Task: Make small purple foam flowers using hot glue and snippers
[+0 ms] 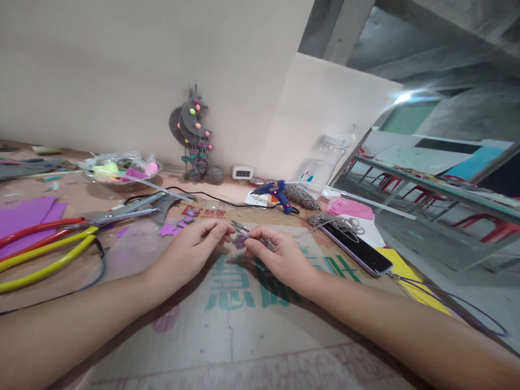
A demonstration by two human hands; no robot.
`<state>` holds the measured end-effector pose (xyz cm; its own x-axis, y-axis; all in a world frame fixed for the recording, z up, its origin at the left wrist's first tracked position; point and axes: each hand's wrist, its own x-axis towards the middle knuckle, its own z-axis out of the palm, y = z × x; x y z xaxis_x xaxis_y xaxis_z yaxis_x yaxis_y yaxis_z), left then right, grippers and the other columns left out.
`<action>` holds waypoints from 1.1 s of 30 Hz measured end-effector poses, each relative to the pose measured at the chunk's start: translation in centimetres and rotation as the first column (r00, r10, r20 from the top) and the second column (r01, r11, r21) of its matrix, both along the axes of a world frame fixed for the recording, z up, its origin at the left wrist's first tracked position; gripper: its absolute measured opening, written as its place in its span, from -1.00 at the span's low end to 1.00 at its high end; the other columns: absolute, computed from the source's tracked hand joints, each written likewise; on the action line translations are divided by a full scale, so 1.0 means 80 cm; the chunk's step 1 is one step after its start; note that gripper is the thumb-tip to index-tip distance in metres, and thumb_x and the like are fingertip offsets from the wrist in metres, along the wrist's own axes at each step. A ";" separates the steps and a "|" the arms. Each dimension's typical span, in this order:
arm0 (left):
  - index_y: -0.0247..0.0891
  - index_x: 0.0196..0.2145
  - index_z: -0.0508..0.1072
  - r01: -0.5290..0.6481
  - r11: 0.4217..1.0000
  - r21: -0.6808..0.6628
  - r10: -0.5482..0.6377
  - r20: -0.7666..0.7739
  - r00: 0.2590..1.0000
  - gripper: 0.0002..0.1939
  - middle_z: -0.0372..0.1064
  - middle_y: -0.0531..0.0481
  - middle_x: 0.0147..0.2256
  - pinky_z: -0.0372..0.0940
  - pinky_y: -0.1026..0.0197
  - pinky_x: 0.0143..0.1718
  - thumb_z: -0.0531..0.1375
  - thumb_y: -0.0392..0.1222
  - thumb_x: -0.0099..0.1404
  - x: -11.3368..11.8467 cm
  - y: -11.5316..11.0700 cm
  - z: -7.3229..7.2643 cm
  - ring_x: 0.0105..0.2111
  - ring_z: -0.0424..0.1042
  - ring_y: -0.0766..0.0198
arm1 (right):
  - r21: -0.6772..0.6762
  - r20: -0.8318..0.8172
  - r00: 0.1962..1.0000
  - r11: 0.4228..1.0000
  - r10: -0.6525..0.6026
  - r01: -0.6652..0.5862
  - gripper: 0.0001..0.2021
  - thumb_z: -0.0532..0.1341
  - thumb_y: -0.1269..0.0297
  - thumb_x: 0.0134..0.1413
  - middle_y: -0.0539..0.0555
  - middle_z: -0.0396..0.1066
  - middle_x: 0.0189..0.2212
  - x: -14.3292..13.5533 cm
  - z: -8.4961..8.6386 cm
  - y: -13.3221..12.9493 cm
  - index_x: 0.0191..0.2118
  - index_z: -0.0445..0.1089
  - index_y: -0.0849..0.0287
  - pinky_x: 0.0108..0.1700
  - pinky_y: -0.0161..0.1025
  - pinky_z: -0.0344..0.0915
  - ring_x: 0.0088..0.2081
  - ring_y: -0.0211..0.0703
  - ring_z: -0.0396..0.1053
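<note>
Over the middle of the cardboard, my two hands are close together with their fingertips almost meeting. My right hand [278, 252] is closed, its thumb and fingers pinching a small purple-grey piece [239, 241]. My left hand [207, 241] is also closed, with thumb against fingertips at the piece's left side. A small dark pointed bit [239, 225] shows between the fingertips; what it is stays unclear. Just beyond my left hand lie small purple cut-outs [173, 228]. Behind my hands rests a blue glue gun [278, 194], its black cord running left.
Red- and yellow-handled scissors [89, 230], purple sheets [30, 216] and a bowl [122, 181] of bits occupy the left. A felt moon ornament [193, 135] leans on the wall near a timer [242, 173]. To the right are a phone [357, 246], grey cord [345, 225] and a bottle [325, 162].
</note>
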<state>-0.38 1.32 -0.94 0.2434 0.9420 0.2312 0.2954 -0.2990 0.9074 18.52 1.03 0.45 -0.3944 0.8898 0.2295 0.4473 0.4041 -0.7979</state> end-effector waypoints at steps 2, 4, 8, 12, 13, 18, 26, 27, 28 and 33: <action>-0.22 -0.21 0.43 0.007 1.000 -0.008 -0.006 0.028 1.000 -0.65 0.45 -0.04 -0.22 0.29 0.19 -0.21 -0.03 0.02 0.29 0.000 0.000 -0.001 -0.22 0.42 0.19 | 0.012 0.008 1.000 1.000 -0.009 0.009 -0.83 0.11 0.23 0.09 -0.03 0.34 -0.53 0.000 0.001 0.000 -0.40 0.34 0.21 -0.36 -0.34 0.22 -0.46 -0.30 0.27; -0.22 -0.20 0.44 0.008 1.000 -0.003 -0.007 0.025 1.000 -0.65 0.46 -0.04 -0.26 0.31 0.19 -0.24 -0.01 0.02 0.27 0.000 0.000 -0.002 -0.24 0.43 0.18 | 0.019 0.014 1.000 1.000 -0.020 0.020 -0.83 0.11 0.24 0.09 -0.03 0.34 -0.53 -0.001 0.001 -0.001 -0.40 0.34 0.21 -0.36 -0.34 0.22 -0.46 -0.30 0.27; -0.22 -0.25 0.48 0.035 0.999 0.024 -0.034 -0.020 0.999 -0.69 0.48 -0.01 -0.30 0.33 0.20 -0.25 0.03 -0.01 0.25 0.000 -0.001 0.001 -0.27 0.44 0.19 | 0.039 0.017 1.000 0.999 -0.019 0.018 -0.83 0.11 0.23 0.09 -0.02 0.35 -0.53 0.000 0.002 -0.001 -0.40 0.35 0.20 -0.36 -0.33 0.22 -0.46 -0.29 0.29; -0.19 -0.27 0.48 0.113 0.993 0.036 -0.110 -0.056 0.992 -0.77 0.48 0.02 -0.28 0.32 0.23 -0.25 0.11 -0.07 0.20 0.002 -0.003 0.005 -0.27 0.44 0.22 | 0.076 0.019 0.999 0.997 -0.025 0.024 -0.82 0.10 0.22 0.11 -0.03 0.35 -0.52 0.002 0.000 0.001 -0.39 0.35 0.20 -0.36 -0.34 0.22 -0.47 -0.31 0.28; -0.20 -0.29 0.48 0.121 0.992 0.039 -0.118 -0.065 0.991 -0.79 0.48 0.03 -0.30 0.32 0.25 -0.26 0.12 -0.09 0.19 0.003 -0.005 0.006 -0.29 0.44 0.24 | 0.084 0.021 1.000 0.996 -0.023 0.022 -0.82 0.10 0.22 0.11 -0.03 0.35 -0.52 0.002 -0.001 0.002 -0.38 0.35 0.20 -0.36 -0.34 0.22 -0.46 -0.31 0.28; -0.23 -0.38 0.45 0.053 0.997 0.051 -0.047 -0.100 0.994 -0.84 0.44 0.06 -0.40 0.30 0.29 -0.33 0.12 -0.14 0.19 0.005 -0.010 0.014 -0.37 0.41 0.29 | 0.088 0.024 0.999 0.996 0.028 -0.030 -0.84 0.14 0.21 0.07 -0.01 0.37 -0.46 0.003 -0.001 0.000 -0.33 0.34 0.19 -0.32 -0.32 0.26 -0.41 -0.28 0.31; -0.23 -0.41 0.42 0.087 0.986 0.139 -0.061 -0.181 0.981 -0.87 0.42 0.08 -0.43 0.27 0.29 -0.37 0.11 -0.16 0.19 0.004 -0.010 0.006 -0.41 0.39 0.31 | 0.313 0.133 0.977 0.942 -0.167 0.119 -0.81 0.08 0.27 0.13 0.10 0.38 -0.24 0.030 0.001 0.044 -0.18 0.34 0.20 -0.14 -0.21 0.23 -0.20 -0.18 0.32; -0.22 -0.41 0.42 0.104 0.986 0.131 -0.076 -0.204 0.976 -0.86 0.42 0.08 -0.44 0.27 0.29 -0.38 0.11 -0.15 0.19 0.004 -0.010 0.004 -0.41 0.39 0.31 | 0.311 0.204 0.966 0.946 -0.161 0.092 -0.80 0.10 0.26 0.12 0.10 0.38 -0.26 0.033 -0.001 0.049 -0.19 0.36 0.21 -0.15 -0.21 0.23 -0.21 -0.18 0.32; -0.22 -0.41 0.42 0.119 0.985 0.123 -0.089 -0.226 0.970 -0.86 0.42 0.09 -0.43 0.26 0.29 -0.39 0.11 -0.14 0.20 0.004 -0.010 0.002 -0.41 0.39 0.31 | 0.311 0.276 0.951 0.949 -0.140 0.050 -0.79 0.11 0.24 0.11 0.11 0.38 -0.27 0.035 -0.004 0.053 -0.19 0.38 0.21 -0.15 -0.20 0.23 -0.22 -0.17 0.32; -0.19 -0.40 0.41 0.154 0.976 0.155 -0.106 -0.281 0.954 -0.89 0.42 0.11 -0.41 0.26 0.30 -0.36 0.11 -0.15 0.19 0.004 -0.011 -0.002 -0.39 0.39 0.33 | 0.352 0.521 0.851 0.926 -0.073 -0.136 -0.71 0.20 0.12 0.02 0.13 0.35 -0.28 0.033 -0.007 0.053 -0.17 0.41 0.18 -0.17 -0.20 0.21 -0.21 -0.13 0.29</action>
<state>-0.09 0.47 -1.10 0.4367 0.8493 0.2967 0.4695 -0.4965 0.7302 21.19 5.26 -0.13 -0.5728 0.7681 0.2863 0.7309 0.6367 -0.2457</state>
